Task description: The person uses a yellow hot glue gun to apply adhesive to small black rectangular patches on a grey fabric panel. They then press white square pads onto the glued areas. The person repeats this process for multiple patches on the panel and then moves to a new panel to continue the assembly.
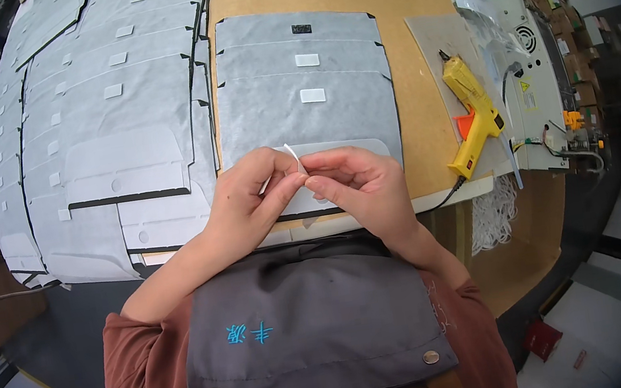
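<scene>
Where the two hands meet above the near table edge, a thin white strip [294, 158] is pinched between them. The left hand [251, 199] is closed, its thumb and forefinger pressed against the strip's lower end; the right hand [362, 186] is likewise closed on it, fingertips touching those of the left. The strip's free end is seen rising just above both hands. Directly beneath the hands a small grey flap piece [337, 154] with rounded corners is laid on the table [435, 167].

Beyond it, a stack of grey panels [301, 75] is found, stepped so that three are exposed. A small white rectangular patch [313, 96] is borne at the centre of the nearest, another white patch [307, 59] on the next, and a small black rectangular label [301, 28] on the farthest. To the left, overlapping rows of grey panels [99, 121] are spread, each carrying small white square patches.

To the right, well apart from the hands, a yellow glue gun [474, 109] is rested on a grey mat [443, 33]. A triangular yellow warning sticker [525, 85] is noted on the pale machine [534, 80] beside it.
</scene>
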A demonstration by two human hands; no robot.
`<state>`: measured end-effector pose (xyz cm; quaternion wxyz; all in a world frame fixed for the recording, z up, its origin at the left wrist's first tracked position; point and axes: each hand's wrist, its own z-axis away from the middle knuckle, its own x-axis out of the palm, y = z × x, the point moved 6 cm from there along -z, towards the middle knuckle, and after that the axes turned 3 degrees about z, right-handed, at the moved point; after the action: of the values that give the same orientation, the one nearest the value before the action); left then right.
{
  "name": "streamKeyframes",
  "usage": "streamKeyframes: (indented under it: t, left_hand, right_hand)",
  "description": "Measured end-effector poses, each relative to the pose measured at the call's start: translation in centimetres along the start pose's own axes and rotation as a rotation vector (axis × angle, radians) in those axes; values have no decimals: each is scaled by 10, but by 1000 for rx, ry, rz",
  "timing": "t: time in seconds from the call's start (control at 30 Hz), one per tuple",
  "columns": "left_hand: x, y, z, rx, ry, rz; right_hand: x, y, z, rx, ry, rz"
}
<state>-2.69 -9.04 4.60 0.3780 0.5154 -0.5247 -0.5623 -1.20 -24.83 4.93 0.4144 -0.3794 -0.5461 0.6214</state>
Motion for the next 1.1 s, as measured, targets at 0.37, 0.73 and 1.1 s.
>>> streamKeyframes:
  t: [0.37,0.73,1.1]
  left_hand:
    - [-5,-2,-2,-57,-15,-43]
    - [-34,-14,-31,-291,-11,248]
    - [-49,-39,-130,-243,-126,116]
  right_hand:
    - [3,14,-5,23,44,29]
    - [-44,-14,-80,-14,204,343]
    - [-64,8,-199,82,89,581]
